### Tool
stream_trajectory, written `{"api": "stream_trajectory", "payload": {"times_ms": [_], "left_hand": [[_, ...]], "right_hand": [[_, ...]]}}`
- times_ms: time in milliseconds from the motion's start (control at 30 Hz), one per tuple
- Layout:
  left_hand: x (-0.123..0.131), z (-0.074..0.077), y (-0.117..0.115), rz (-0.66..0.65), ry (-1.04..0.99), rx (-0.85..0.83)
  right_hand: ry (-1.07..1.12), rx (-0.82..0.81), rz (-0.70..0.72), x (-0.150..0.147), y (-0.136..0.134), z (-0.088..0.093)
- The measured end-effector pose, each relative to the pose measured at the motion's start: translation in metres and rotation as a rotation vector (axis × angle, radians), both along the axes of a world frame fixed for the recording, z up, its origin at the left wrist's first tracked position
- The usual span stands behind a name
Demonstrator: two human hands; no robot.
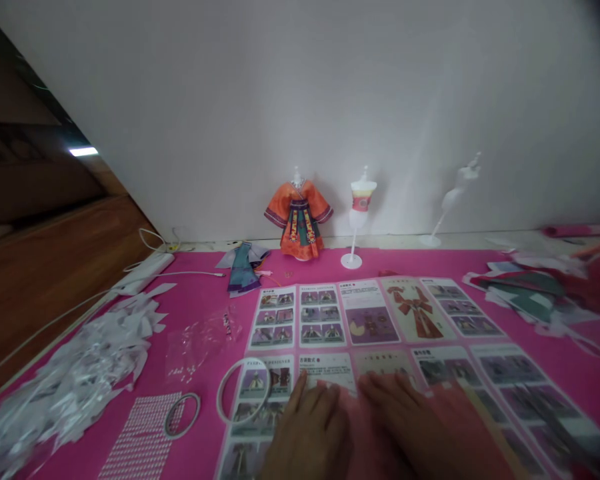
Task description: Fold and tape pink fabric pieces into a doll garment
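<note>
My left hand lies flat with fingers stretched out on a pink sheet of paper at the near edge. Beside it, my right hand also rests flat on that sheet, fingers extended. The sheet covers part of an unfolded instruction leaflet printed with small pictures of costumes. Neither hand holds anything.
A pink mat covers the table. At the back stand a mannequin in an orange paper dress, one with a small bodice and a bare white one. White paper scraps, tape rings and a rhinestone sheet lie left; coloured paper pieces right.
</note>
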State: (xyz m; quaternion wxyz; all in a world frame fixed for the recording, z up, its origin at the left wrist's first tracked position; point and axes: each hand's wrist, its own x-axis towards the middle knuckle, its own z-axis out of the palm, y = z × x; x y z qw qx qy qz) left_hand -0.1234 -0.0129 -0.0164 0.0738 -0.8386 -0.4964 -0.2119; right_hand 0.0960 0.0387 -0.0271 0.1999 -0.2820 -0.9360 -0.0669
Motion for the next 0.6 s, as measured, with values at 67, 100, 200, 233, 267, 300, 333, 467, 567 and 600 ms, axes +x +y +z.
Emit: {"api": "stream_trajectory", "payload": {"times_ms": [67, 100, 200, 233, 267, 300, 333, 467, 567, 600], "left_hand": [[0.0, 0.002, 0.0, 0.0, 0.021, 0.008], [0.0, 0.002, 0.001, -0.004, 0.031, 0.011], [0.001, 0.002, 0.002, -0.063, 0.061, 0.039], [0.002, 0.002, 0.003, -0.088, 0.075, 0.045], [0.002, 0.001, 0.003, -0.109, 0.09, 0.052], [0.002, 0.0, 0.004, -0.124, 0.107, 0.054], [0.002, -0.001, 0.004, -0.129, 0.121, 0.053], [0.002, -0.006, 0.005, -0.128, 0.131, 0.063], [0.002, -0.007, 0.004, -0.125, 0.104, 0.101], [0.002, -0.007, 0.004, -0.115, 0.09, 0.11]], "right_hand": [[0.021, 0.004, 0.002, 0.0, 0.001, -0.001], [0.021, 0.006, 0.002, 0.0, 0.002, 0.0], [-0.003, 0.021, 0.001, 0.0, 0.001, 0.01], [-0.014, 0.027, 0.002, 0.001, 0.001, 0.014], [-0.026, 0.027, -0.002, 0.0, 0.001, 0.017], [-0.037, 0.022, -0.008, 0.0, 0.001, 0.019], [-0.04, 0.017, -0.016, -0.001, 0.0, 0.02], [0.025, 0.0, -0.027, -0.006, -0.001, 0.012], [0.098, -0.046, -0.098, -0.006, -0.002, 0.009], [0.107, -0.064, -0.132, -0.003, -0.002, 0.01]]}}
